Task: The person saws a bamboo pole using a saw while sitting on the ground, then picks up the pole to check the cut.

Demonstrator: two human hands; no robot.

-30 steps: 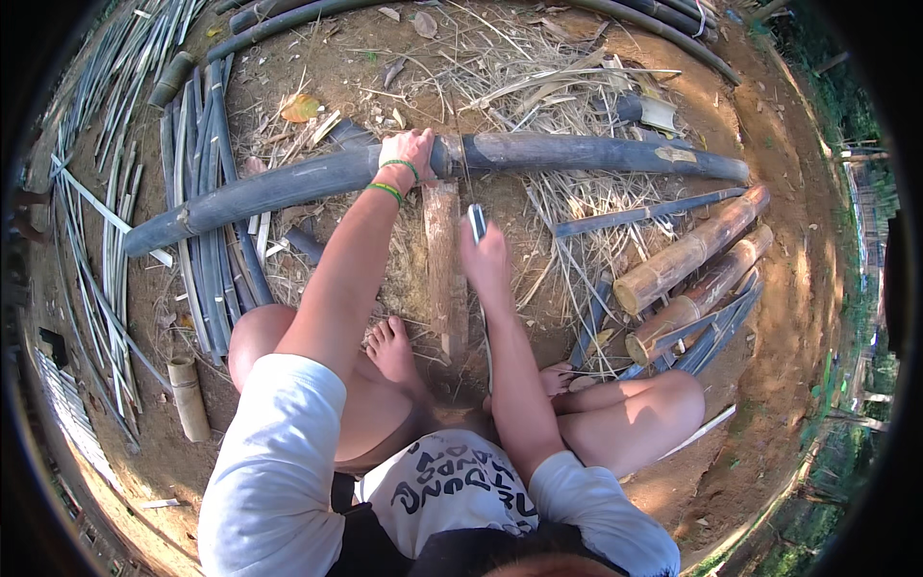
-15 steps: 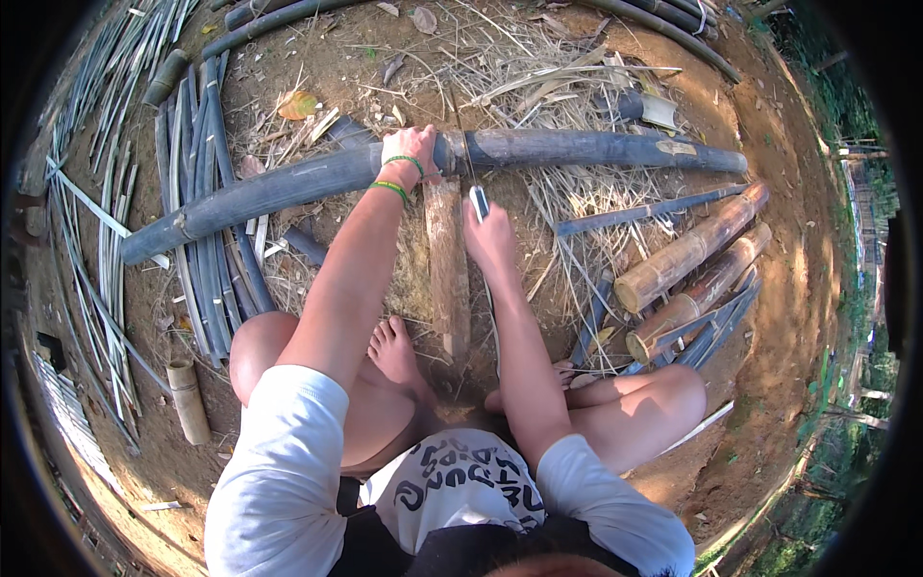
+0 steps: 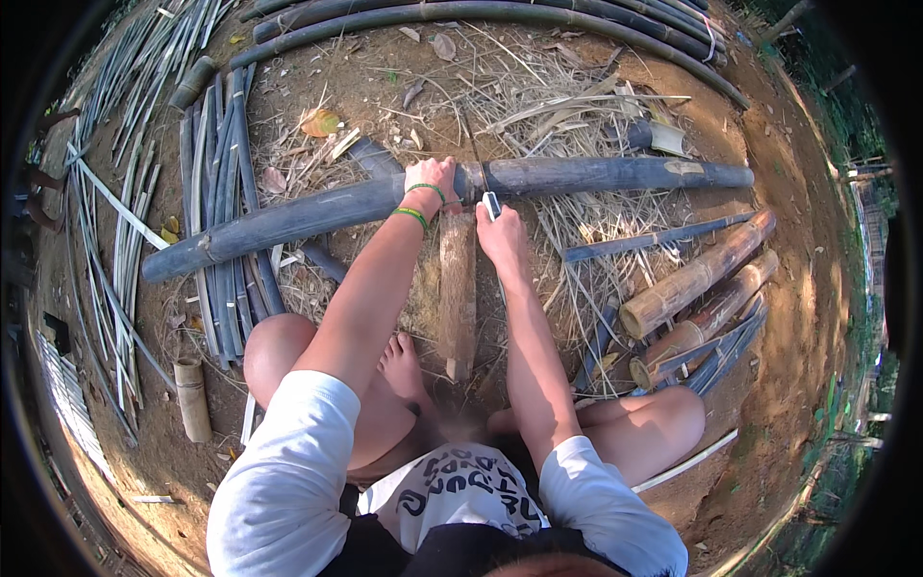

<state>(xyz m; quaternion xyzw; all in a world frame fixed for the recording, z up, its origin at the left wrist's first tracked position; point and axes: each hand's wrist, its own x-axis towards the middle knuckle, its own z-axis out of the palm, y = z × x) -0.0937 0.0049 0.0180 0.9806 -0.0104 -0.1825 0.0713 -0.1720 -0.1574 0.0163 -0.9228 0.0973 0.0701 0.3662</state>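
A long dark bamboo pole lies crosswise in front of me, resting over a wooden block. My left hand, with green and yellow bands at its wrist, is closed over the pole's top near the middle. Just right of it, my right hand is wrapped round the pale handle of a handsaw. The saw's thin blade runs across the pole close to a joint and points away from me. How deep the blade sits in the bamboo I cannot tell.
Split bamboo strips lie stacked at the left, beside a short upright bamboo piece. Cut tan bamboo lengths lie at the right. Long dark poles line the far side, with dry shavings before them.
My right hand has pushed the saw forward, so its handle is now close to the pole. My left hand keeps its hold on the pole. The whole view has shifted slightly.
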